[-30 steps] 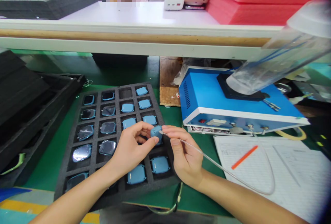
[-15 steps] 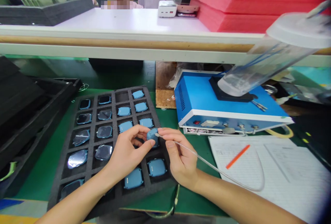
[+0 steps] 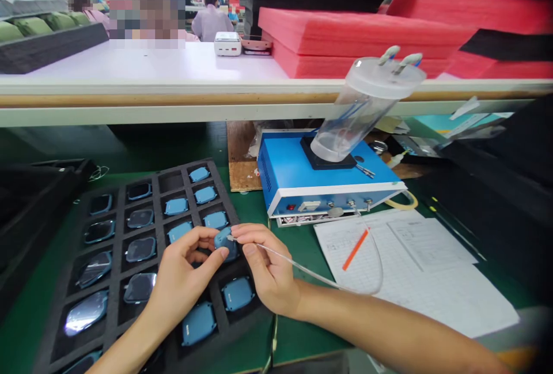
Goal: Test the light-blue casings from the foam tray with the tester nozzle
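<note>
Above a black foam tray [image 3: 116,247], my left hand [image 3: 184,267] pinches a small blue watch case [image 3: 222,238] between thumb and fingers. My right hand [image 3: 270,270] grips the end of a thin clear tube [image 3: 302,268], whose tip touches or nearly touches the blue case; the exact contact is too small to tell. The tube loops over the papers to the front of a blue machine [image 3: 319,161]. Blue cases [image 3: 237,294] lie in the tray's right columns, and pieces with dark glass faces [image 3: 140,249] in the left columns.
A clear cylinder [image 3: 349,114] leans on the machine. Papers [image 3: 401,264] with an orange strip [image 3: 356,249] lie at the right. Black trays [image 3: 34,212] stand at the left. Overhead, a white shelf [image 3: 173,68] bears red foam blocks [image 3: 345,40] and a white device [image 3: 227,44]. People sit beyond.
The camera has turned to the right, so the whole scene sits further left and slightly lower. Both hands keep the same hold on the case and the tube.
</note>
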Action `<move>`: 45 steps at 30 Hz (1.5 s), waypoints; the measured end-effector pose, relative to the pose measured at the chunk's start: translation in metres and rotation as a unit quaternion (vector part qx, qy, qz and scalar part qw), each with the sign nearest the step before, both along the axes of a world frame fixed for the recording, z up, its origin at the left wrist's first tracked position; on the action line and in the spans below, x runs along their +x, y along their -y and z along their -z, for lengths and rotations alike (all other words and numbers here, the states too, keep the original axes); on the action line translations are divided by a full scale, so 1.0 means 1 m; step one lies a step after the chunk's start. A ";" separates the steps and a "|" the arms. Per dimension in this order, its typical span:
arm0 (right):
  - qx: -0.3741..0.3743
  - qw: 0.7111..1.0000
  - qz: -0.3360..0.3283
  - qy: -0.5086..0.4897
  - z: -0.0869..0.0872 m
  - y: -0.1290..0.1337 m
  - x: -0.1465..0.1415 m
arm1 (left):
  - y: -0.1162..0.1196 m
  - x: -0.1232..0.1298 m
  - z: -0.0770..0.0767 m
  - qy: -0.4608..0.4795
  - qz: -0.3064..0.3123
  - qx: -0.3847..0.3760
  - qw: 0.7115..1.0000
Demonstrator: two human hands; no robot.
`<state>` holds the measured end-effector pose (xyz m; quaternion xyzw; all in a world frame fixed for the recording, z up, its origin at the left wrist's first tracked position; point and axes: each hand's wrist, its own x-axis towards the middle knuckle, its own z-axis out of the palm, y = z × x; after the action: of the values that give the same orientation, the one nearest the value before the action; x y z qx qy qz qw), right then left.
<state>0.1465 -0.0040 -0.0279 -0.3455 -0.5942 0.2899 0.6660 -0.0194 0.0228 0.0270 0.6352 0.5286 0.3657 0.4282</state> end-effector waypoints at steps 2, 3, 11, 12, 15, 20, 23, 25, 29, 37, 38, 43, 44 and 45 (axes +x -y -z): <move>0.000 1.000 -0.003 -0.001 0.000 0.000 0.000 | 0.000 0.000 0.001 -0.003 -0.002 0.000 1.000; 0.000 1.000 -0.003 0.000 -0.001 0.000 0.000 | -0.001 0.000 0.001 -0.005 -0.002 0.000 1.000; 0.000 1.000 0.013 0.012 -0.003 0.000 0.001 | -0.002 0.000 0.002 -0.007 -0.002 -0.002 1.000; -0.001 1.000 0.014 0.013 -0.003 0.000 0.001 | -0.002 -0.001 0.002 -0.007 -0.002 -0.002 1.000; -0.002 1.000 0.013 0.011 -0.003 0.000 0.000 | -0.001 -0.002 0.003 -0.006 -0.002 -0.003 1.000; -0.002 1.000 0.013 0.009 -0.003 0.000 0.000 | -0.001 -0.002 0.003 -0.001 0.001 -0.004 1.000; -0.003 1.000 0.010 0.008 -0.002 0.000 0.000 | -0.002 -0.001 0.002 -0.003 0.001 0.001 1.000; -0.003 1.000 0.008 0.007 -0.002 0.000 0.000 | -0.002 -0.001 0.000 -0.004 0.001 0.003 1.000; -0.006 1.000 0.005 0.004 -0.001 0.000 0.000 | 0.000 0.001 -0.003 -0.002 0.002 0.006 1.000; -0.005 1.000 0.013 0.007 -0.001 0.000 0.000 | 0.000 0.002 -0.005 0.001 -0.003 0.002 1.000; -0.005 1.000 0.014 0.007 -0.001 0.000 0.000 | 0.000 0.002 -0.004 0.002 -0.003 0.002 1.000; -0.008 1.000 0.016 0.013 -0.003 0.001 0.000 | 0.001 0.002 -0.003 0.004 0.001 0.001 1.000; -0.008 1.000 0.015 0.013 -0.003 0.001 0.001 | 0.001 0.001 -0.003 0.004 0.003 0.002 1.000; -0.008 1.000 0.013 0.013 -0.003 0.001 0.001 | 0.001 0.001 -0.002 0.003 0.004 0.003 1.000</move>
<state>0.1473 -0.0050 -0.0245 -0.3618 -0.5958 0.2813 0.6596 -0.0182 0.0222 0.0291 0.6371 0.5240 0.3674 0.4295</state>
